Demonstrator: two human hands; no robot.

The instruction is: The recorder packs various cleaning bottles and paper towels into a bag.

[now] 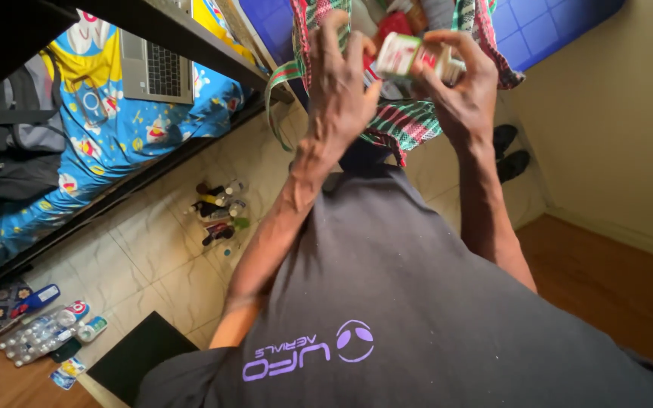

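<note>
My right hand (462,87) is raised in front of me and grips a small white container (406,54) with a red and green label. My left hand (341,79) is next to it with fingers spread upward, its thumb close to the container's lower edge; I cannot tell if they touch. Both hands hover over the mouth of a green, red and white checked bag (410,125), which holds several items, among them something red (393,24). My dark grey shirt (417,302) fills the lower part of the view.
A bed with a blue cartoon sheet (122,136) carries a laptop (156,68) and a grey backpack (20,128). Several bottles (219,211) stand on the tiled floor. A pack of water bottles (39,336), a flat black object (141,355) and black shoes (509,151) lie around.
</note>
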